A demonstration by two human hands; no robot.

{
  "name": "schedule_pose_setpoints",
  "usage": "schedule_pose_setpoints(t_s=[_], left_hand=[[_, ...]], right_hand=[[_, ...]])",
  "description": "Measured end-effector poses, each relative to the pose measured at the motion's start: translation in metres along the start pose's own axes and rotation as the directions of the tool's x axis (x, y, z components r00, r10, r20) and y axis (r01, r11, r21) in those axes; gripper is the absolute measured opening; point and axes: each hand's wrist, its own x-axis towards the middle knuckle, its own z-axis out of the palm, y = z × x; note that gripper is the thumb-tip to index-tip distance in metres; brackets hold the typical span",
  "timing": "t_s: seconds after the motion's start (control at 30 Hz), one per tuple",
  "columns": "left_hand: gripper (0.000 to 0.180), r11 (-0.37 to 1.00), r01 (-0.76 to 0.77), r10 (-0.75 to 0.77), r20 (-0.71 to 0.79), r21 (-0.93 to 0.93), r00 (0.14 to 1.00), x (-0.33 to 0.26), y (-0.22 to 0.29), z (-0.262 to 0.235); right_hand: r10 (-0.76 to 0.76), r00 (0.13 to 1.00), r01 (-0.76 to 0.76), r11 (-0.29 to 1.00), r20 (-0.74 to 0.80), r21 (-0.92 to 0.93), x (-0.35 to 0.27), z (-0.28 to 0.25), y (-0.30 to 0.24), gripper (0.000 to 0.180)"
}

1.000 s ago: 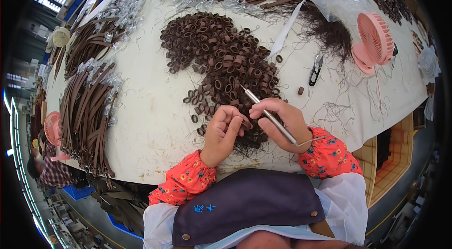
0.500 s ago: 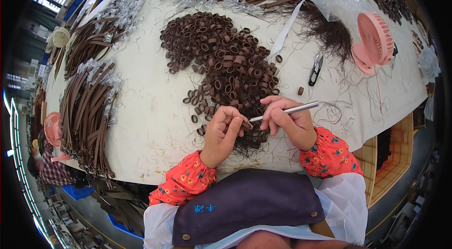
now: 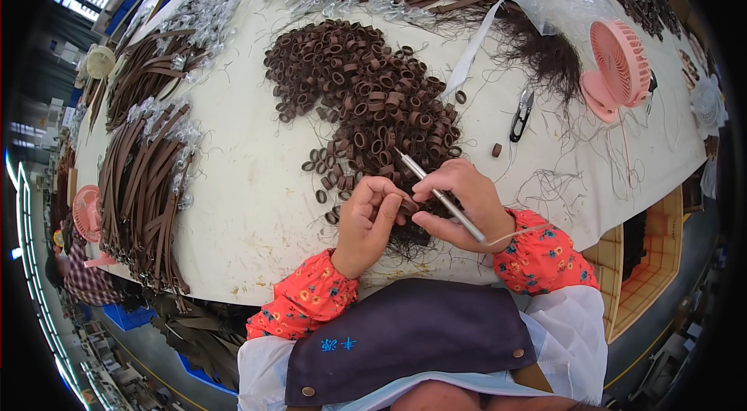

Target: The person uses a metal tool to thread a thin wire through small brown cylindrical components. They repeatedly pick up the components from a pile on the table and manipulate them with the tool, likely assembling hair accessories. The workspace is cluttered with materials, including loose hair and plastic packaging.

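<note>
Left hand (image 3: 364,218): lower middle of the frame, thumb and fingers clamped on a small brown ring (image 3: 408,209); pinched near the fingertips, I'd say, so part of its edge lies open to the other hand

Right hand (image 3: 473,197): just right of centre, closed round a silver pen-shaped tool (image 3: 443,195); its thumb and forefinger come up close to the ring, though whether they touch it I can't tell from here

Tool's angle: slim tip toward the centre of the frame, over the pile and away from the ring; held across the fingers like that, it probably leaves the fingertips free

Thin line at the tool's back end: runs right toward the cuff; cord or loose thread, I can't make out

Pile of rings (image 3: 366,84): heaped from upper middle down to the hands, probably to be within easy reach

Table (image 3: 241,201): pale cover, perhaps chosen so dark pieces show up well

Snips (image 3: 522,117): right of the pile, beside stray threads, likely kept near for those

Pink fan (image 3: 622,65): upper right, its round head standing well apart from the rings, maybe so they lie undisturbed

Brown straps (image 3: 144,193): bundled at the left, ends lined up, seemingly for easy handling

Floral sleeves (image 3: 307,294): elastic-looking cuffs at the wrists, likely to protect the clothing
</note>
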Motion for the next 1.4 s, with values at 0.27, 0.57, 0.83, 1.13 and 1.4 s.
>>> schedule_pose_setpoints(t_s=[0.27,0.57,0.83,1.13,1.4], left_hand=[[0.021,0.966,0.052,-0.045,0.03,-0.255,0.999,0.003,0.001,0.002],[0.014,0.99,0.087,-0.088,-0.007,-0.108,0.996,-0.003,-0.001,0.001],[0.013,0.989,0.132,-0.137,-0.081,-0.067,0.987,0.0,0.002,-0.006],[0.013,0.987,0.133,-0.139,-0.065,-0.086,0.988,0.001,0.001,-0.006],[0.014,0.984,0.147,-0.154,-0.067,-0.098,0.986,0.001,0.003,-0.006]], right_hand=[[0.293,0.956,-0.29,0.939,0.011,0.187,-0.007,0.005,-0.003,0.031],[0.433,0.897,-0.413,0.752,0.086,0.515,-0.007,0.009,-0.001,0.031],[0.349,0.937,-0.28,0.798,-0.03,0.534,-0.006,-0.009,-0.005,0.018],[0.226,0.974,-0.187,0.862,-0.028,0.471,-0.005,-0.009,0.0,0.019],[0.219,0.976,-0.193,0.879,-0.009,0.436,-0.005,-0.011,0.002,0.019]])
